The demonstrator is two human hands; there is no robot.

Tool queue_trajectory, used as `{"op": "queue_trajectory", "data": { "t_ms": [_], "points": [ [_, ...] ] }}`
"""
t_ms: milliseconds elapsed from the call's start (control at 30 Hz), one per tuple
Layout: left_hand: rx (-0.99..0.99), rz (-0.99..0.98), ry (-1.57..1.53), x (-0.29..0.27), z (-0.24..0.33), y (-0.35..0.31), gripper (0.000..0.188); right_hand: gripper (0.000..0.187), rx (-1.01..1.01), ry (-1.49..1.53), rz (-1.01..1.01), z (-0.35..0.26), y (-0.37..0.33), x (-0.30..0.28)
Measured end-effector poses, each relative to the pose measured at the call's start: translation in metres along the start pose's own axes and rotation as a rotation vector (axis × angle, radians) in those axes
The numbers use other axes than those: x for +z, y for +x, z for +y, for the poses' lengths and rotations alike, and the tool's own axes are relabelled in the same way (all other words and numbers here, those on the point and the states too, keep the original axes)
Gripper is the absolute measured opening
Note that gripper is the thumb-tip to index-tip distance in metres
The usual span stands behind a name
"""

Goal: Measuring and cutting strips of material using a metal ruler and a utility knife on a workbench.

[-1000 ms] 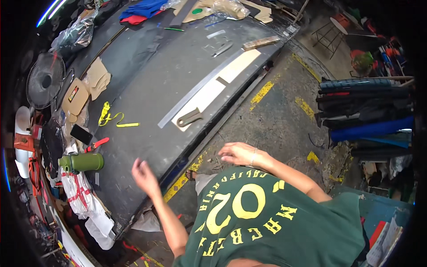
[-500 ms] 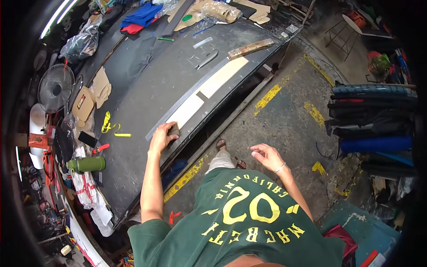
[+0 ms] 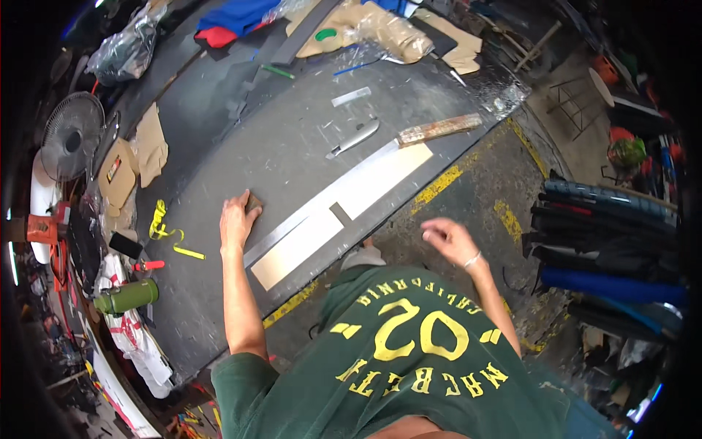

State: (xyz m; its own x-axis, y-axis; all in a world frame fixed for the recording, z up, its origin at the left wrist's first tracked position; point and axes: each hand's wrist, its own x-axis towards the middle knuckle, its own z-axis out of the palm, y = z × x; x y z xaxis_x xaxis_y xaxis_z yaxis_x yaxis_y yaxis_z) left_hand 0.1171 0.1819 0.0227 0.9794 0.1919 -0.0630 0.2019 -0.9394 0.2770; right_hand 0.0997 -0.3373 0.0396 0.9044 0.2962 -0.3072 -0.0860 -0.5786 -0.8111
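Note:
My left hand [image 3: 236, 222] is on the dark tabletop, its thumb and fingers closed round a small brown block [image 3: 254, 202]. Beside that hand lies a long metal ruler [image 3: 314, 211], running diagonally along two pale flat strips. The nearer strip [image 3: 300, 249] and the farther strip [image 3: 391, 179] are end to end, with a short dark gap between them. Past the table's front edge hangs my right hand [image 3: 450, 241], fingers loosely bent, with nothing visible in it. A grey utility knife [image 3: 355, 137] rests beyond the ruler.
A worn wooden bar [image 3: 440, 130] lies at the ruler's far end. A yellow measuring tape [image 3: 159, 222], a green flask [image 3: 128, 296] and a phone [image 3: 126, 245] are on the left. Cloth and brown paper [image 3: 457, 44] cover the back. Fabric rolls [image 3: 607, 285] stand at right.
My left hand has moved left and away from the near strip with the block, baring that strip's end. My right hand stays over the floor, its fingers more bent. The view has shifted.

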Motion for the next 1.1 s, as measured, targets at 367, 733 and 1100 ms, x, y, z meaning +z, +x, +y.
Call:
{"op": "queue_trajectory", "data": {
  "t_ms": [367, 733, 1100],
  "points": [
    [0.138, -0.259, -0.326, 0.032, 0.1, -0.014, 0.064, 0.055, -0.331, -0.669, 0.192, 0.009, 0.185, -0.137],
    [-0.295, -0.242, -0.49, 0.041, 0.093, -0.011, 0.038, 0.051, -0.433, -0.852, -0.163, 0.021, 0.285, -0.182],
    [-0.351, -0.16, -0.67, 0.036, 0.072, -0.004, 0.023, 0.03, -0.692, -0.54, 0.311, 0.03, 0.286, -0.168]
  ]
}}
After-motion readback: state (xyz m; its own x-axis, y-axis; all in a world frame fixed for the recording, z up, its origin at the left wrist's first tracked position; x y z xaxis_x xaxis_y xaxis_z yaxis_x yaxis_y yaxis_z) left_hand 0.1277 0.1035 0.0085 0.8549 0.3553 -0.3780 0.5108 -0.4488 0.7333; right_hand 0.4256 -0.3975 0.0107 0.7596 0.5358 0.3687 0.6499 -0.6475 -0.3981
